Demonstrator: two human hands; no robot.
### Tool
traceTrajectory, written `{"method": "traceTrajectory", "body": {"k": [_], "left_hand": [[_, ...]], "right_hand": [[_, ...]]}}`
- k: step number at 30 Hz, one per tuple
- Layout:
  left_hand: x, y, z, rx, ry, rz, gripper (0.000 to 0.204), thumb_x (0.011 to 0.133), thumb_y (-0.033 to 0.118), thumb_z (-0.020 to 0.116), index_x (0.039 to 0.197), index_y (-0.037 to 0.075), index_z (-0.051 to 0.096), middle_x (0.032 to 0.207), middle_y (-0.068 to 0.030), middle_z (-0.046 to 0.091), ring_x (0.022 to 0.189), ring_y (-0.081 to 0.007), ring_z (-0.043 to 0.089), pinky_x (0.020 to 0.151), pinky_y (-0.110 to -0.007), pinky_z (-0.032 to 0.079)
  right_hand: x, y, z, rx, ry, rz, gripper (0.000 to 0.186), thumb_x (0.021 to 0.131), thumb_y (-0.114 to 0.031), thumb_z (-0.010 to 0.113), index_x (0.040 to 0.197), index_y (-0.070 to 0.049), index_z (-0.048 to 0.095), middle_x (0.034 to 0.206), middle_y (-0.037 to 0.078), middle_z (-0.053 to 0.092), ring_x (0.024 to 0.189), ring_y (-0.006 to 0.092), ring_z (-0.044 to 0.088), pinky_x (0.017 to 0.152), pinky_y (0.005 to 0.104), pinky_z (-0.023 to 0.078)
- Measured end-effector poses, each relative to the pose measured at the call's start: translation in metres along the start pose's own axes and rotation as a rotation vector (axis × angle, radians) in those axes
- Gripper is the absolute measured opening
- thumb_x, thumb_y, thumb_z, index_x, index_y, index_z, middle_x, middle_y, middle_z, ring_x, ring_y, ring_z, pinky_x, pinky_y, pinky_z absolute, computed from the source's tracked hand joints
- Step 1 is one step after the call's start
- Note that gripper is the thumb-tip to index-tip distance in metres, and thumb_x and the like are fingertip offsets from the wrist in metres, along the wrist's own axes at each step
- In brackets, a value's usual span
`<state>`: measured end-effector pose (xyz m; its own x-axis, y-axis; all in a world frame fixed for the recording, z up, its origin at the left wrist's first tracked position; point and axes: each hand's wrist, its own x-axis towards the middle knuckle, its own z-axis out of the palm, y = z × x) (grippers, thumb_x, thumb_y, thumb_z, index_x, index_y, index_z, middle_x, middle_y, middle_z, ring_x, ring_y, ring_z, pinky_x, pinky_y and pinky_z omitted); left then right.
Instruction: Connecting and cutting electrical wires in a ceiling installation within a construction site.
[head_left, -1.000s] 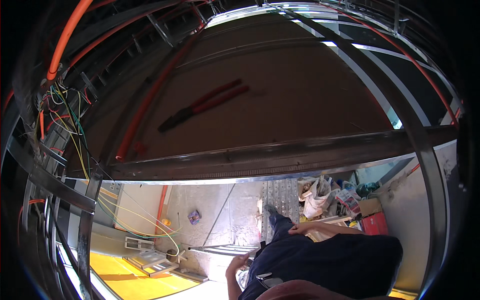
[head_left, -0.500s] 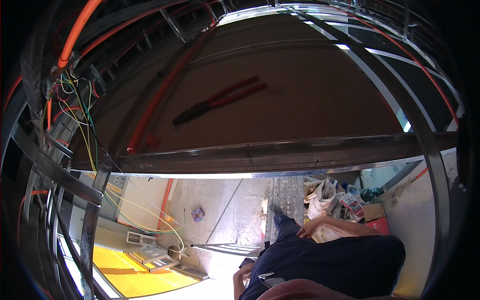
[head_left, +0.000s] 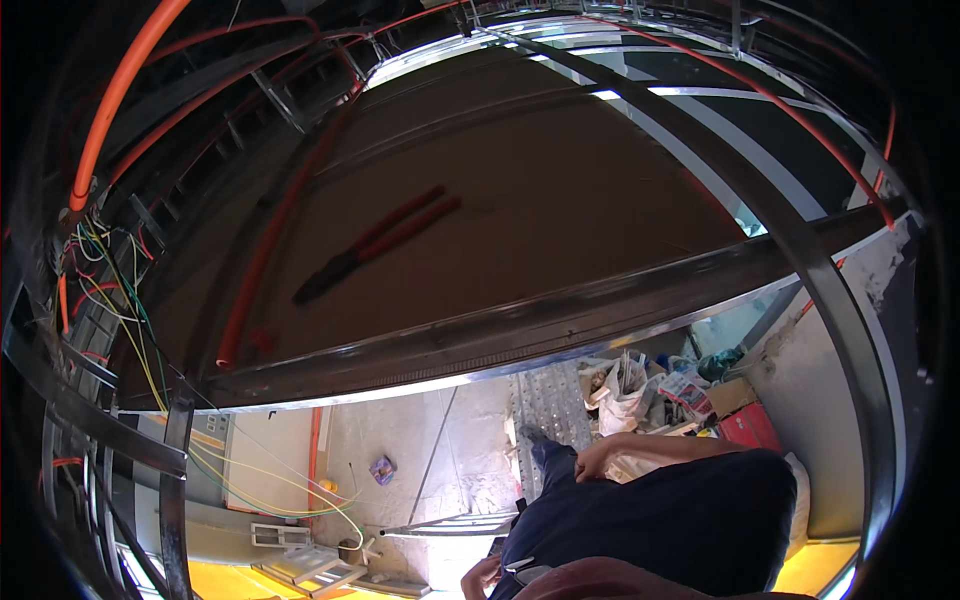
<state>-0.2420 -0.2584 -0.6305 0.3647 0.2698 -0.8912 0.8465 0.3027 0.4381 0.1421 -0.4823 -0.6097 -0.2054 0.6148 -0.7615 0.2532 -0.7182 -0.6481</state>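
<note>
My right hand (head_left: 593, 462) rests against the dark trousers (head_left: 650, 510) near the knee, its fingers curled in. Whatever may be inside them is hidden. Low in the picture, beside my hip, is my left hand (head_left: 481, 577). Its fingers are bent and partly covered, and a small dark edge shows just above it. Neither hand touches the pliers (head_left: 375, 245), which have red handles and dark jaws and lie on the brown ceiling board in front of me.
Metal framing (head_left: 790, 240) and orange conduit (head_left: 120, 100) surround the board. Loose coloured wires (head_left: 130, 300) hang at the left. Far below are a metal ladder (head_left: 455, 525), a perforated plank (head_left: 550, 405), and bags and boxes (head_left: 630, 395) by the right wall.
My view has turned, so the board now slants and the pliers appear lower and further left. My right hand's fingers have curled more tightly; my left hand sits lower in the picture.
</note>
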Motion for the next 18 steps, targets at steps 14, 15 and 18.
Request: {"method": "traceTrajectory", "body": {"k": [14,15,18], "left_hand": [[0.001,0.013,-0.011,0.047,-0.027,0.014,0.053,0.086,0.052,0.061,0.106,0.003,0.066,0.084,-0.0078,0.065,0.072,-0.0159,0.062,0.064,-0.030,0.053],[0.001,0.013,-0.011,0.045,-0.033,0.019,0.053,0.086,0.052,0.061,0.106,0.003,0.066,0.084,-0.0078,0.065,0.072,-0.0160,0.062,0.064,-0.030,0.053],[0.001,0.017,-0.009,0.052,-0.053,0.035,0.054,0.086,0.052,0.061,0.107,0.003,0.065,0.085,-0.0080,0.066,0.073,-0.0164,0.062,0.065,-0.030,0.053]], "right_hand": [[-0.242,-0.246,0.027,0.094,0.357,-1.057,0.042,0.091,-0.015,0.061,0.132,-0.015,0.053,0.106,0.010,0.065,0.093,0.0205,0.062,0.085,0.0324,0.046],[-0.267,-0.265,0.028,0.180,0.304,-1.326,0.053,0.089,-0.013,0.063,0.139,-0.019,0.044,0.105,0.010,0.065,0.090,0.0212,0.063,0.083,0.0352,0.048],[-0.325,-0.303,0.027,0.353,0.604,-2.178,0.102,0.087,-0.010,0.065,0.147,-0.028,-0.016,0.128,0.011,0.051,0.069,0.0221,0.060,0.058,0.0377,0.054]]}}
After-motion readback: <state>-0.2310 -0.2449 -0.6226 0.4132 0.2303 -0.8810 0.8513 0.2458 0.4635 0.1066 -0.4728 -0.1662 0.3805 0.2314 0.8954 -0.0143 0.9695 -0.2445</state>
